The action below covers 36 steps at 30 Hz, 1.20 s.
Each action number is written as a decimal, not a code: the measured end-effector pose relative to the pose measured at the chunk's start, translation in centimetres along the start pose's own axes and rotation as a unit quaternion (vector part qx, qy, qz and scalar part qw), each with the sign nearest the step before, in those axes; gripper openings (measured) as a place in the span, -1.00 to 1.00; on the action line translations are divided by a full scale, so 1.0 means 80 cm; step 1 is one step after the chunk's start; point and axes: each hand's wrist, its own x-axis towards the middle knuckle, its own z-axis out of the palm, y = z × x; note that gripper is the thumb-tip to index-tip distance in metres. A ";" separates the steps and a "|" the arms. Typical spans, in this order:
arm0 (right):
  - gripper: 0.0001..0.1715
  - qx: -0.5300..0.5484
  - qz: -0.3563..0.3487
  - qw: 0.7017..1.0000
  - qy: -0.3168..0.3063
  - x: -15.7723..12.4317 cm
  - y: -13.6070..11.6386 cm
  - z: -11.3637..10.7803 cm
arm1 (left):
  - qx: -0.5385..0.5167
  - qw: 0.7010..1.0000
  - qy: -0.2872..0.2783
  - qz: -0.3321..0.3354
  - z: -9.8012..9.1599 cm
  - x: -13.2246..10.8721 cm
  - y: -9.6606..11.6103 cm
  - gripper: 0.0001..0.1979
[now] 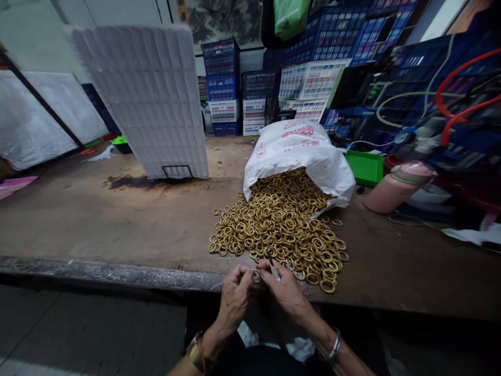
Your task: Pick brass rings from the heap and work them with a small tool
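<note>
A single brass-coloured ring sits directly between my two hands, over the front edge of the worktop. My left hand pinches its left side between thumb and fingers; my right hand is closed around a small tool, its fingertips just at the ring's other side. Whether they touch it, I cannot tell. The ring is round, so it offers no long axis; the tool points away from me, leaning slightly left. The ring pile lies beyond my hands and spreads to the right, so my right hand is nearer, with loose rings just beside its knuckles.

Behind the pile, the white sack gapes towards me. Red characters and a red emblem are printed on it, too small and skewed to read. I make out no brand on the tool.
</note>
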 end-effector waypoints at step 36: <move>-0.68 -0.405 -0.129 0.905 -0.033 -0.012 0.012 0.006 | -0.084 0.991 -0.029 -0.096 0.000 -0.014 0.004 -0.64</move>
